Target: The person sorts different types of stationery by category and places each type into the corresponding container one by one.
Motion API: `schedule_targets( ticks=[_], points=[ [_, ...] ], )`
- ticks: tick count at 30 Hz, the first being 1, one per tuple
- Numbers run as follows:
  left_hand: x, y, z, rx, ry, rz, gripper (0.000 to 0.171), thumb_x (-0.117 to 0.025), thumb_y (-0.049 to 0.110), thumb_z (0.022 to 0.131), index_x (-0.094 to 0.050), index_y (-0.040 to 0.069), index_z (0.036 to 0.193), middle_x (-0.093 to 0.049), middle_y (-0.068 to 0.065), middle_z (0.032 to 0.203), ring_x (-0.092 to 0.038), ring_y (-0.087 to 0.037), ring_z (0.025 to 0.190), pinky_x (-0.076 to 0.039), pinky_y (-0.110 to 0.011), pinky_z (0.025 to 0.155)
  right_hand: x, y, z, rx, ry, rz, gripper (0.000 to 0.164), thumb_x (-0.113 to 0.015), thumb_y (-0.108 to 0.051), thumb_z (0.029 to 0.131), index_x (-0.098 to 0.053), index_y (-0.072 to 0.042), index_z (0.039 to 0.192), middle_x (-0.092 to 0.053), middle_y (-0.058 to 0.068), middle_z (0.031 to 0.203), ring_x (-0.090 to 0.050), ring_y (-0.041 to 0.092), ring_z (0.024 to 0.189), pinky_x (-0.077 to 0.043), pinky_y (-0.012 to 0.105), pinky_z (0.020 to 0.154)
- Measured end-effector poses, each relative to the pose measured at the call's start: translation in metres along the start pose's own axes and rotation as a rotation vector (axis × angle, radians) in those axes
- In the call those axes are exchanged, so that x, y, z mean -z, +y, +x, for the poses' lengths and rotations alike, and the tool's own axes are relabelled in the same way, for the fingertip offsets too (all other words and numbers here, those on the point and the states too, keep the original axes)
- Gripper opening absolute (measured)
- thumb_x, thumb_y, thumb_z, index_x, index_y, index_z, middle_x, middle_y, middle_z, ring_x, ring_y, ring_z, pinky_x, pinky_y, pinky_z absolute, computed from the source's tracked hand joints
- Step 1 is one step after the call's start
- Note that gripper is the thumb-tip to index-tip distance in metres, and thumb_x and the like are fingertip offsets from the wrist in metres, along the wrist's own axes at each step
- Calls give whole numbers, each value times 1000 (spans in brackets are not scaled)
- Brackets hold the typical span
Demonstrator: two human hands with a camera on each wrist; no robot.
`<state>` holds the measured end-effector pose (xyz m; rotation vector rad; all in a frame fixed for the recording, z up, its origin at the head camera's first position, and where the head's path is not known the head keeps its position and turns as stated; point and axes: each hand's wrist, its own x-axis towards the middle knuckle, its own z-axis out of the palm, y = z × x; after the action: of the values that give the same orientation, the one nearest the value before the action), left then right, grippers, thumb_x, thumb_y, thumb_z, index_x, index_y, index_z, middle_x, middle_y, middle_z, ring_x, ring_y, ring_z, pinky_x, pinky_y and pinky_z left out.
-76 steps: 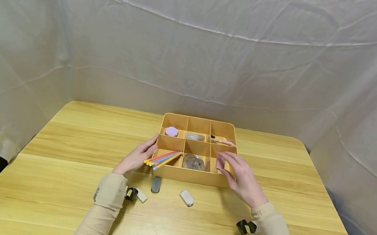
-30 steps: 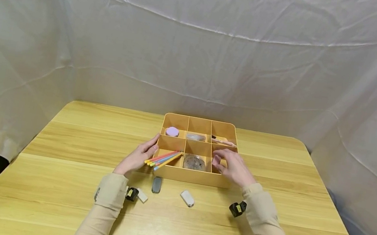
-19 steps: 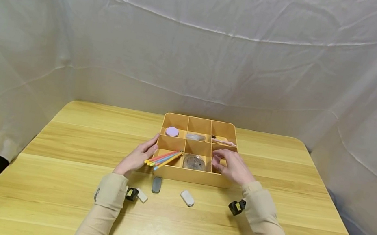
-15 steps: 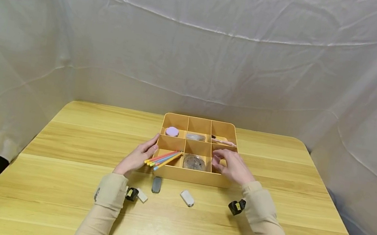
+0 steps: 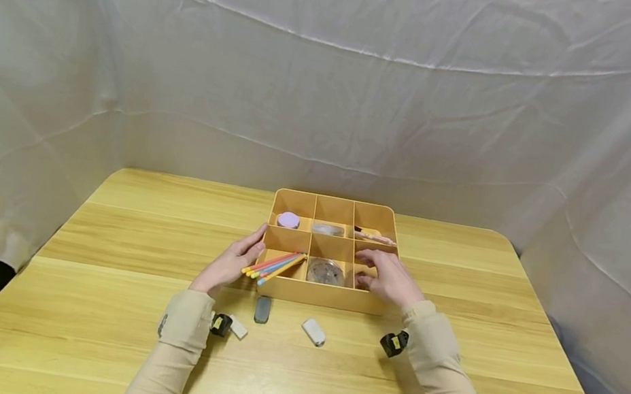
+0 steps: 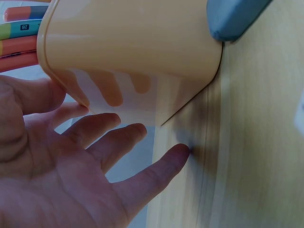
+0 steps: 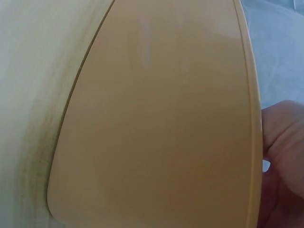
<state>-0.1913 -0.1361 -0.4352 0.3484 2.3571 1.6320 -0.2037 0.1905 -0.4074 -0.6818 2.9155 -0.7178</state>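
Note:
A yellow-orange organizer box (image 5: pixel 324 295) with several compartments stands at the middle of the table. My left hand (image 5: pixel 230 262) rests at its left side, fingers spread along the outer wall and thumb at the rim in the left wrist view. Colored pencils (image 5: pixel 280 266) lean out over the front wall of the front left compartment, close to that hand. My right hand (image 5: pixel 391 278) reaches down into the front right compartment, thumb and fingers parted with nothing seen between them. Its fingertips are partly hidden behind the box wall in the right wrist view.
Other compartments hold a lilac round item (image 5: pixel 288 220), a pale translucent item (image 5: pixel 327 230), pens (image 5: pixel 374 238) and a clear round container (image 5: pixel 325 271). In front lie a dark grey oblong (image 5: pixel 262 310), a white rounded oblong (image 5: pixel 313 332) and a small white block (image 5: pixel 238 327).
My right hand has lowered into the front right compartment with a small pinkish block, and its fingers have since parted; the block is now out of sight. The left hand has stayed put.

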Motion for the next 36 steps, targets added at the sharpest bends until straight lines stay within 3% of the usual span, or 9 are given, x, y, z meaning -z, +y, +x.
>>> schedule_targets(
  ticks=[6, 14, 18, 21, 24, 27, 31, 36],
  points=[
    [0, 1, -1, -4, -1, -1, 56, -33, 19, 111, -12, 6, 161, -13, -19, 168, -19, -41, 154, -17, -54, 127, -4, 3, -6, 37, 94, 7, 37, -73, -5, 89, -66, 2, 124, -69, 21, 127, -64, 41, 120, -48, 56, 106],
    [1, 0, -1, 5, -2, -13, 55, -32, 18, 111, -12, 7, 161, -12, -19, 168, -18, -41, 154, -16, -55, 126, -12, 10, -17, 135, 325, 167, 29, -69, 6, 88, -69, 3, 117, -72, 20, 119, -65, 41, 115, -49, 55, 105],
    [1, 1, -2, 15, 2, -12, 56, -33, 18, 111, -12, 7, 161, -12, -19, 168, -18, -41, 154, -16, -54, 127, -17, 15, -21, 132, 528, 269, 25, -67, 12, 86, -71, 4, 109, -73, 20, 110, -65, 39, 112, -49, 34, 107],
    [1, 2, -2, 16, 3, -13, 56, -33, 18, 111, -12, 8, 162, -11, -18, 169, -18, -41, 154, -15, -54, 127, -21, 20, -23, 79, 672, 324, 22, -66, 14, 85, -72, 5, 104, -73, 21, 105, -65, 37, 104, -45, 16, 99],
    [1, 2, -3, 10, 1, -13, 56, -33, 18, 111, -12, 7, 162, -11, -18, 169, -17, -41, 154, -15, -54, 127, -24, 23, -24, 17, 761, 373, 20, -65, 14, 86, -73, 5, 103, -72, 22, 102, -64, 30, 96, -44, 10, 90],
    [1, 3, -3, 10, 0, -15, 56, -33, 18, 111, -11, 7, 162, -11, -18, 169, -17, -41, 154, -15, -54, 127, -25, 25, -25, -53, 795, 452, 19, -65, 12, 88, -73, 7, 105, -70, 25, 104, -61, 18, 92, -47, 8, 85],
    [1, 2, -2, 10, -5, -13, 56, -33, 19, 111, -11, 7, 162, -12, -19, 168, -18, -42, 154, -16, -55, 127, -24, 27, -26, -170, 770, 556, 22, -65, 5, 92, -70, 9, 113, -66, 27, 110, -55, 1, 89, -48, 5, 79],
    [1, 3, -3, -3, -7, -2, 56, -33, 19, 111, -11, 7, 161, -11, -19, 168, -19, -42, 153, -16, -55, 127, -25, 32, -27, -289, 697, 557, 29, -65, -7, 96, -68, 6, 122, -64, 21, 106, -53, -5, 85, -46, 4, 75]
  ],
)
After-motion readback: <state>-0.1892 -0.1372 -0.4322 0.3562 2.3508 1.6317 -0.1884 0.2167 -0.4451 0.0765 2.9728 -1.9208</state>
